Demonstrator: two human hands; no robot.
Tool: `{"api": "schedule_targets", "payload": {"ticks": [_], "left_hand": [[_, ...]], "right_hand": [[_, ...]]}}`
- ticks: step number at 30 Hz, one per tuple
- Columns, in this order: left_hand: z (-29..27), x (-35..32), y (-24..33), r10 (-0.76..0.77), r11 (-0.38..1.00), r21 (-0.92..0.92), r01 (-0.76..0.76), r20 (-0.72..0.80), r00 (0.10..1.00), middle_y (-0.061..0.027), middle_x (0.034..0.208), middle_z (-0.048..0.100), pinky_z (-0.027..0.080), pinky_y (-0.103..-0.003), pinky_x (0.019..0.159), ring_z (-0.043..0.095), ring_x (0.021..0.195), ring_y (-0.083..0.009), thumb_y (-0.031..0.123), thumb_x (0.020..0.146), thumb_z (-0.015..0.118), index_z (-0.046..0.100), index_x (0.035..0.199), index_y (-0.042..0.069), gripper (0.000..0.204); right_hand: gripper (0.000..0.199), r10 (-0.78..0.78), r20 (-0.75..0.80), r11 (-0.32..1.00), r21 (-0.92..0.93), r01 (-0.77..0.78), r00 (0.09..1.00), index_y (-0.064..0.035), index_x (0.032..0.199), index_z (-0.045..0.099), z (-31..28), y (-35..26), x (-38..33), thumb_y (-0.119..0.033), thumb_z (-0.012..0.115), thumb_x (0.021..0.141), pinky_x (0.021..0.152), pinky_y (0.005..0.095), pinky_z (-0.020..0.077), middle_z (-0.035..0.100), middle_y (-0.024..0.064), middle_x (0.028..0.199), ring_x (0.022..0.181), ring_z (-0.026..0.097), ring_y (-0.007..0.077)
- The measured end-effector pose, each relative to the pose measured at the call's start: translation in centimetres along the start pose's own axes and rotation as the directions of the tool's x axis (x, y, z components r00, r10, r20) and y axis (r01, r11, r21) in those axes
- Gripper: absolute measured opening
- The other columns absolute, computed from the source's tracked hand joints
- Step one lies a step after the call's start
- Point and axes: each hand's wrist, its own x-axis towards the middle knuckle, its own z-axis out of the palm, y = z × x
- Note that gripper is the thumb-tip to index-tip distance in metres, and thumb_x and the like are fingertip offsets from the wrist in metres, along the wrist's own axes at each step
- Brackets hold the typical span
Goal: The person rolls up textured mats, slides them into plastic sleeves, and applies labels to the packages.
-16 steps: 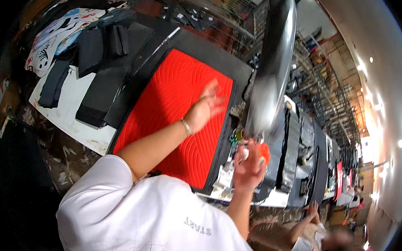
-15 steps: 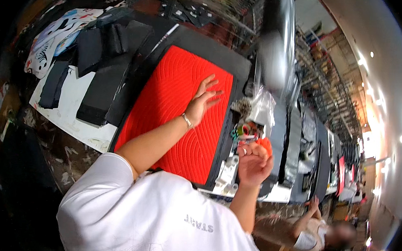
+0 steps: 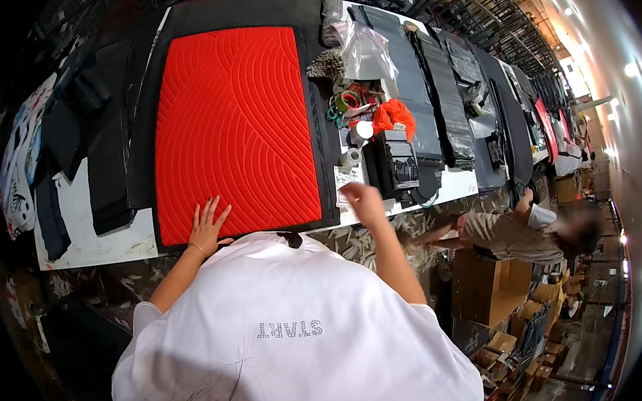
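Red quilted mat (image 3: 241, 129) | left hand (image 3: 206, 230) on it, fingers spread | right hand (image 3: 366, 203) curled, can't tell if pinching

A crumpled orange bundle (image 3: 395, 118) lies near a green-rimmed tape roll (image 3: 349, 93), zebra-printed white fabric (image 3: 21, 204) lies at far left, and at right a co-worker (image 3: 513, 238) stands near an open cardboard box (image 3: 473, 291).

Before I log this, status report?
Left hand spread on red quilted panel. Right hand curled near printed sheet, contact unclear. Orange bundle right of panel.
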Motion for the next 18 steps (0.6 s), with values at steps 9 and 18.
{"api": "schedule_targets", "payload": {"ticks": [9, 18], "left_hand": [[0.2, -0.2, -0.5, 0.029, 0.984, 0.177, -0.027, -0.008, 1.000, -0.0160, 0.167, -0.005, 0.006, -0.061, 0.122, 0.000, 0.155, -0.0354, 0.024, 0.059, 0.092, 0.010, 0.162, 0.025, 0.131], [-3.2, -0.3, 2.7, -0.121, 0.992, 0.032, 0.119, 0.099, 0.988, -0.0150, 0.167, 0.002, 0.008, -0.058, 0.123, 0.004, 0.154, -0.0342, 0.048, 0.066, 0.088, 0.018, 0.161, 0.026, 0.120]], "right_hand": [[0.029, 0.000, -0.635, 0.684, -0.563, -0.463, 0.773, -0.0054, 0.097, 0.070, -4.3, 8.2, 4.4, -0.031, 0.074, 0.084, 0.081, 0.0447, 0.0530, 0.062, 0.0101, 0.106, 0.104, 0.061, 0.0315], [0.018, -0.180, -0.667, 0.692, -0.608, -0.389, 0.723, -0.0052, 0.080, 0.068, -5.2, 8.2, 5.5, -0.019, 0.063, 0.089, 0.070, 0.0434, 0.0541, 0.065, 0.0115, 0.092, 0.083, 0.066, 0.0316]]}}
